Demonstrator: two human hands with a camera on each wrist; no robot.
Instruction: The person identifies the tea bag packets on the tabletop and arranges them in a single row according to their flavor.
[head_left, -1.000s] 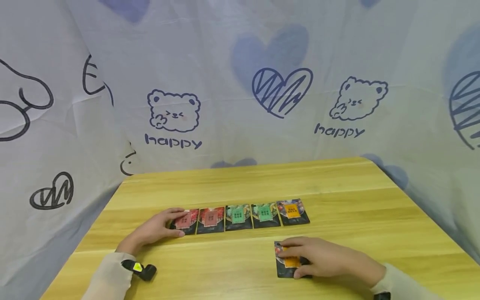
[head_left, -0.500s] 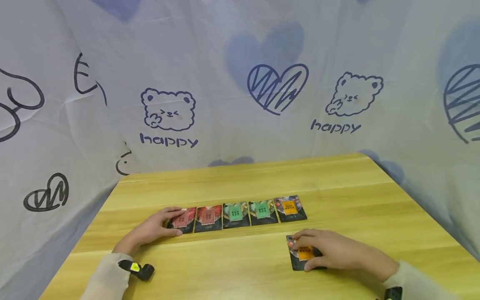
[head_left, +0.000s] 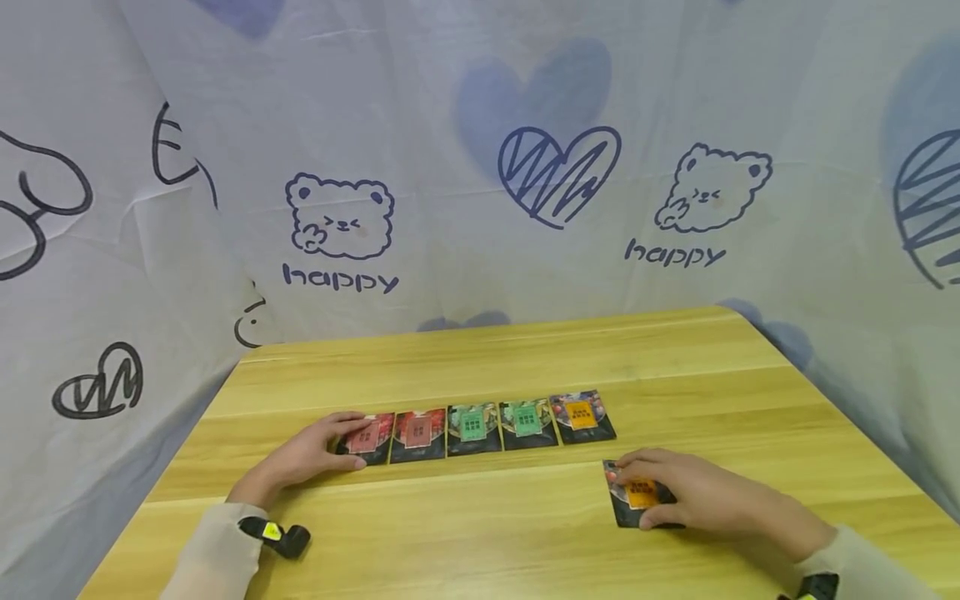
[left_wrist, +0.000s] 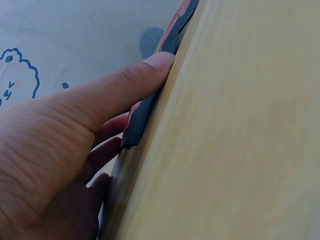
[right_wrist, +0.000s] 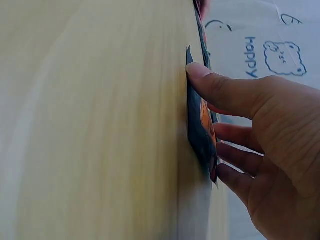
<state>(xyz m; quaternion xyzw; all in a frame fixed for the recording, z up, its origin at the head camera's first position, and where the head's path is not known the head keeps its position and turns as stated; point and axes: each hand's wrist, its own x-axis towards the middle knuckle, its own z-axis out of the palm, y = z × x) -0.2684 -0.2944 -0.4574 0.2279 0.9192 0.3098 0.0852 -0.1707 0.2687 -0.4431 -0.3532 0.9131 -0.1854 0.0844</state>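
Note:
Five-part wording aside, a row of flat sachets lies on the wooden table (head_left: pixel 450 533). At its left end are two red-labelled sachets, the end one (head_left: pixel 378 431) and its neighbour (head_left: pixel 417 433). Two green-labelled sachets, one (head_left: pixel 473 427) beside the other (head_left: pixel 527 422), follow, then an orange-labelled sachet (head_left: pixel 582 416). My left hand (head_left: pixel 307 450) rests on the end red sachet, thumb along its near edge, fingers relaxed. Nearer me and to the right, my right hand (head_left: pixel 697 487) grips another orange-labelled sachet (head_left: pixel 624 502) between thumb and fingers; it is slightly tilted in the right wrist view.
A pale printed cloth (head_left: pixel 450 283) with hearts and bears hangs behind the table and along both sides. Each wrist wears a black strap, the left one (head_left: pixel 262 530) and the right one (head_left: pixel 819 585).
My right hand has moved right and slightly away from me, carrying the orange-labelled sachet with it. The left hand and the row stay where they were; the head view has shifted slightly.

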